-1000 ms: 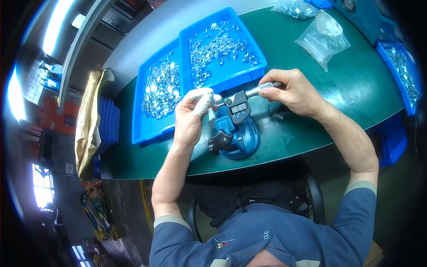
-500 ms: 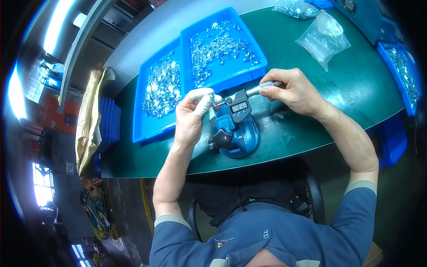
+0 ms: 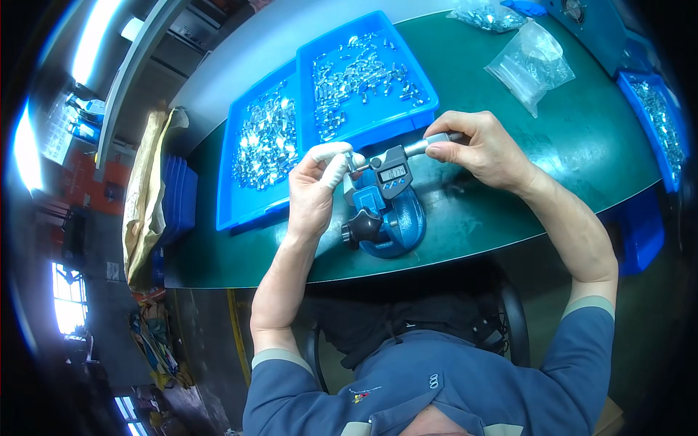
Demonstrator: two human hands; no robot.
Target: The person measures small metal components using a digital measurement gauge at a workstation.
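A digital micrometer [image 3: 393, 173] with a small display sits clamped in a blue stand [image 3: 398, 231] that has a black knob [image 3: 364, 226]. My right hand [image 3: 481, 150] pinches the micrometer's thimble between thumb and forefinger. At the measuring jaws, my left hand [image 3: 318, 178], with white coverings on its fingertips, is closed on a small shiny metal part [image 3: 353, 160], mostly hidden by the fingers. Behind the hands, one blue tray [image 3: 429, 109] holds scattered small metal parts [image 3: 363, 76]. A second blue tray [image 3: 224, 196] beside it holds a denser pile of them [image 3: 265, 142].
The green tabletop [image 3: 465, 225] carries a clear plastic bag [image 3: 531, 67] and another bag of parts [image 3: 486, 14] at the far right. A blue bin of parts [image 3: 658, 123] stands at the right edge. Stacked blue bins [image 3: 178, 196] and brown paper [image 3: 143, 200] are at left.
The digits on the micrometer's display have changed. Both hands keep their grips, with hardly any movement; the view has shifted very slightly.
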